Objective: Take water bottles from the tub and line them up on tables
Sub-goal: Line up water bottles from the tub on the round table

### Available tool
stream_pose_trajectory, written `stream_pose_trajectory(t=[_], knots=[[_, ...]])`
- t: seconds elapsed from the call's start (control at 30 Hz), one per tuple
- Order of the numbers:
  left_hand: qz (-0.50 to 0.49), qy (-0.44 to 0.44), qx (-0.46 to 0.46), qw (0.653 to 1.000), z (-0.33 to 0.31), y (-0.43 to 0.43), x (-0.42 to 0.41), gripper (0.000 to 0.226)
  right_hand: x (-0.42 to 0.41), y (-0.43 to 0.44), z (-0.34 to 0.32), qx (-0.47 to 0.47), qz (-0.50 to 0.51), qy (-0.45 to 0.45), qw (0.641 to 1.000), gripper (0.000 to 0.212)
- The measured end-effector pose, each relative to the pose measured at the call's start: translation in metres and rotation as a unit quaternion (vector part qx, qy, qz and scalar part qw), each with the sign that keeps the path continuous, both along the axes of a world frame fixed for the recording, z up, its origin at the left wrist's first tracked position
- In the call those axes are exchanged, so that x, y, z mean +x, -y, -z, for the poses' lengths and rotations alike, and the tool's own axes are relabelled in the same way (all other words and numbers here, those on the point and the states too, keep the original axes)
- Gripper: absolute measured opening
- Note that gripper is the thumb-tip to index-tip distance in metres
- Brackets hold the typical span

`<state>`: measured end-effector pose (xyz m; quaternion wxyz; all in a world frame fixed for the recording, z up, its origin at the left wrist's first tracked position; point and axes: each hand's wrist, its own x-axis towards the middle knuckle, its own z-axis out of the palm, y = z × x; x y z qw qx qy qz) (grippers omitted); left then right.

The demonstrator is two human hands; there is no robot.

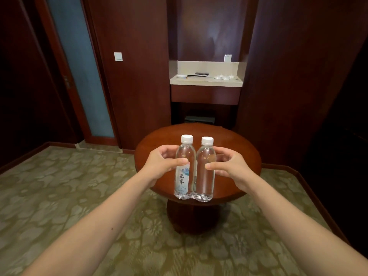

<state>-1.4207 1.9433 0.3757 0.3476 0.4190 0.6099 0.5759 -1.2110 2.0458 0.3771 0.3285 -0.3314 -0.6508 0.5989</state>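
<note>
**Two bottles at the round desk**

My left hand (pixel 161 162) grips the labelled bottle (pixel 184 168), my right hand (pixel 229 166) the plain bottle (pixel 205 172), touching between them at the desk (pixel 239 156) near edge. Neither released; tub unseen, so remaining count unknown.

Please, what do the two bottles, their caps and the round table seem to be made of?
The left bottle and right bottle look like clear, thin plastic: you see through them, with moulded bases. The caps seem white matte plastic with ribbed sides. The round table appears to be reddish-brown wood or veneer, glossy, since it reflects light.
</note>
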Motion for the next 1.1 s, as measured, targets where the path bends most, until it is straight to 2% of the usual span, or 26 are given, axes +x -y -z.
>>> stream_pose_trajectory(t=[0.23, 0.5, 0.87, 1.1], knots=[[-0.022, -0.002, -0.006, 1.0, 0.007, -0.121, -0.054, 0.047, -0.061, -0.126, 0.005, 0.009, -0.014, 0.02, 1.0, 0.055], [-0.013, -0.011, -0.035, 0.999, 0.039, -0.246, -0.11, 0.05, -0.113, -0.249, 0.039, 0.006, 0.011, 0.05, 0.999, 0.058], [-0.014, -0.007, -0.078, 0.997, 0.102, -0.423, -0.219, 0.052, -0.225, -0.42, 0.104, -0.003, 0.047, 0.102, 0.994, 0.064], [-0.01, -0.008, -0.104, 0.994, 0.15, -0.499, -0.272, 0.052, -0.28, -0.489, 0.147, 0.007, 0.04, 0.145, 0.989, 0.066]])
